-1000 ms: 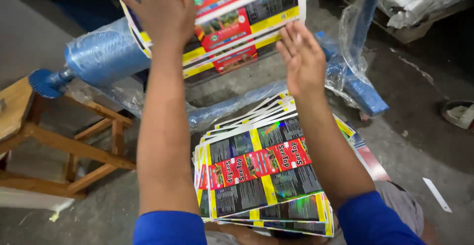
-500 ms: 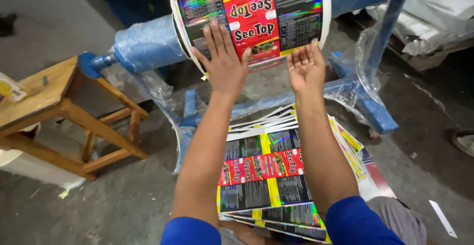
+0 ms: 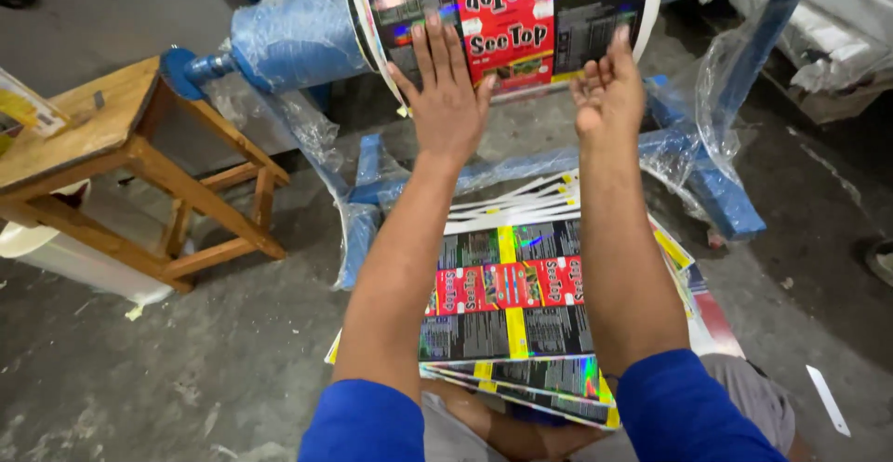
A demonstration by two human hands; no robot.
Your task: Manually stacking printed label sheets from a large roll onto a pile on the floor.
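We see a big roll [image 3: 298, 39] wrapped in blue plastic, lying on a blue frame; we place all things from this roll. To its left stands a wooden stool [image 3: 121, 160]. On the roll hangs a printed sheet [image 3: 507, 15], glossy, with red, yellow and dark panels. Below the roll, on our lap, lies a stack of similar sheets [image 3: 512, 313]. Our left hand [image 3: 446, 99] presses flat on the hanging sheet, fingers spread. Our right hand [image 3: 609, 90] touches its lower edge, fingers loosely apart. We judge the sheet is being taken down.

Red, yellow, holographic printed sheets [image 3: 510, 308]; blue roll [image 3: 298, 39]
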